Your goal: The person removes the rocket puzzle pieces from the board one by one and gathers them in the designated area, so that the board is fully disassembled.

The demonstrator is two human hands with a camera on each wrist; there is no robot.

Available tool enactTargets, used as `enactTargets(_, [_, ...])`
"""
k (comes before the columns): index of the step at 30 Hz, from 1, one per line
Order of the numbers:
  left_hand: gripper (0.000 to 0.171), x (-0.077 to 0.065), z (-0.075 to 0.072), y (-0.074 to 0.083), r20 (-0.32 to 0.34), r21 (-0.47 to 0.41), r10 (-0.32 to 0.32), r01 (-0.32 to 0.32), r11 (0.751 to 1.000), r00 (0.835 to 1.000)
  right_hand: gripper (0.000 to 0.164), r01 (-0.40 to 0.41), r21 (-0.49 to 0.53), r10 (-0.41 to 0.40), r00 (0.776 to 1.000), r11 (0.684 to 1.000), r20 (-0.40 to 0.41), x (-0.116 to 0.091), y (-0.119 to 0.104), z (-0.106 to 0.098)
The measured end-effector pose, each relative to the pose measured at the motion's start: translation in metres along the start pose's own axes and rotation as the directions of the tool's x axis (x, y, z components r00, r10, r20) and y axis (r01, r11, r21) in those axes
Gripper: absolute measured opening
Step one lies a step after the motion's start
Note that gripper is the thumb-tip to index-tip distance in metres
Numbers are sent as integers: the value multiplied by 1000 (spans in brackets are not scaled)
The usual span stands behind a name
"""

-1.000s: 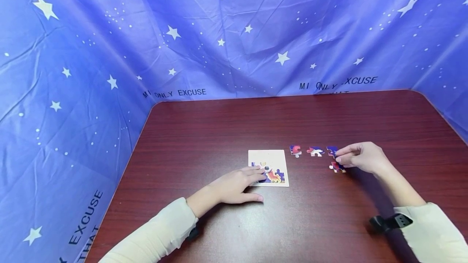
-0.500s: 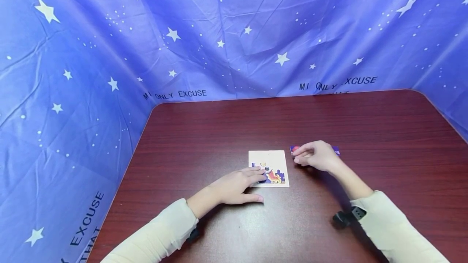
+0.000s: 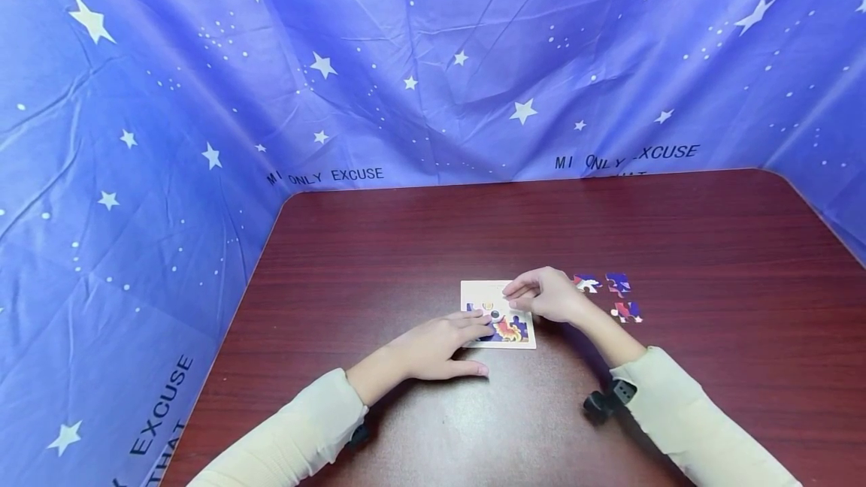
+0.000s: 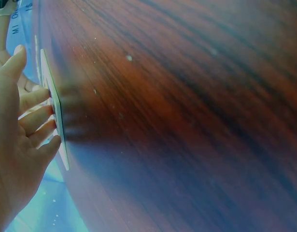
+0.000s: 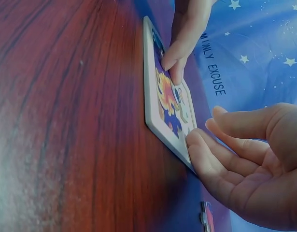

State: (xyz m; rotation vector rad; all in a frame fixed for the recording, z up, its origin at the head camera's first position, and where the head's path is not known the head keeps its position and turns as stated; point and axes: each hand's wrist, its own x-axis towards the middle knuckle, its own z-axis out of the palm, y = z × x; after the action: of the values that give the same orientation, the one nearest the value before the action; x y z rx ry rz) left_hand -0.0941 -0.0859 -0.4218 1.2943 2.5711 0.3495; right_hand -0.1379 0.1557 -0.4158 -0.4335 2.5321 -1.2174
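Observation:
A square cream puzzle board (image 3: pixel 480 290) lies on the table with joined pieces (image 3: pixel 510 331) on its near part, printed purple, orange and yellow. My left hand (image 3: pixel 440 344) rests flat with its fingertips on the board's left side, thumb out over the table. Over the board's far right part, my right hand (image 3: pixel 544 297) pinches a puzzle piece, hidden by its fingers. In the right wrist view the fingertips (image 5: pixel 194 137) are right at the board's edge. To the right lie loose puzzle pieces: a red-and-white one (image 3: pixel 587 283), a purple one (image 3: pixel 619 283) and a red-and-purple one (image 3: pixel 628 312).
The dark red wooden table (image 3: pixel 379 246) reaches back to a blue curtain (image 3: pixel 433 58) with white stars. Another loose piece (image 5: pixel 207 217) lies beside the board in the right wrist view. Dark cameras sit at both wrists, the right one (image 3: pixel 609 400) showing more.
My right hand has moved left from the far loose pieces, past the leftmost one, to the board's right part. The left hand has stayed on the board.

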Motion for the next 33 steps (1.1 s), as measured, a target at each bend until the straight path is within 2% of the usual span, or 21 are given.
enactTargets(7, [63, 0, 0, 0, 2, 1, 5, -5, 1000, 1000, 17, -11, -23, 12, 1000, 1000, 25, 1, -4, 4])
enactTargets(15, [63, 0, 1, -1, 4, -11, 3, -3, 1000, 1000, 15, -31, -26, 32, 999, 999, 17, 2, -7, 5])
enactTargets(22, [64, 0, 2, -2, 9, -16, 4, -4, 1000, 1000, 20, -105, 106, 105, 994, 989, 9, 4, -8, 7])
enactTargets(27, [63, -1, 2, -3, 3, -24, 14, -13, 1000, 1000, 23, -115, 176, 115, 993, 978, 10, 6, -8, 11])
enactTargets(33, [62, 0, 2, -3, -1, -26, 19, -19, 999, 1000, 27, -113, 193, 120, 993, 975, -24, 10, -8, 20])
